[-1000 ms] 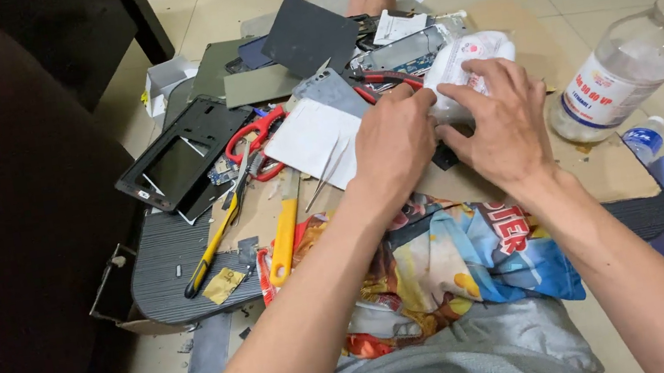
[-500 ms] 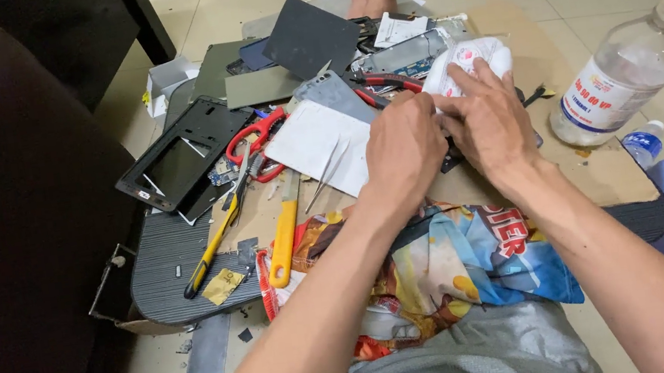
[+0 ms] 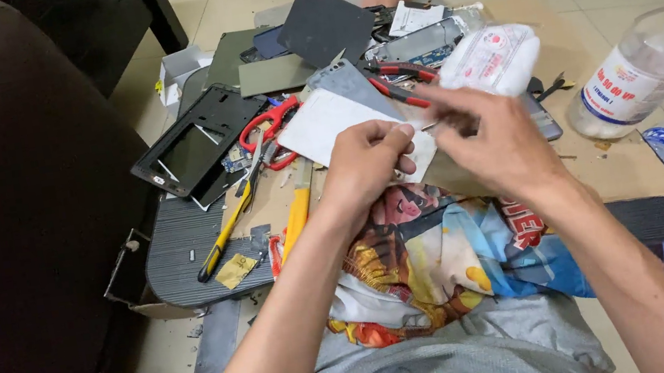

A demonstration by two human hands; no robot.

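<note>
Head view: both hands are lifting away from the white wrapped pack (image 3: 494, 58), which a second ago they were pressing, so the work is shifting to a small item. The left hand (image 3: 365, 160) is curling closed, pinching something tiny over the white card (image 3: 323, 123); the blurred right hand (image 3: 492, 142) is pinching a thin pin-like tool

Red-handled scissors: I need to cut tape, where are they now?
In the head view, the red-handled scissors lie left of the left hand, between the black frame and the white sheet.
</note>
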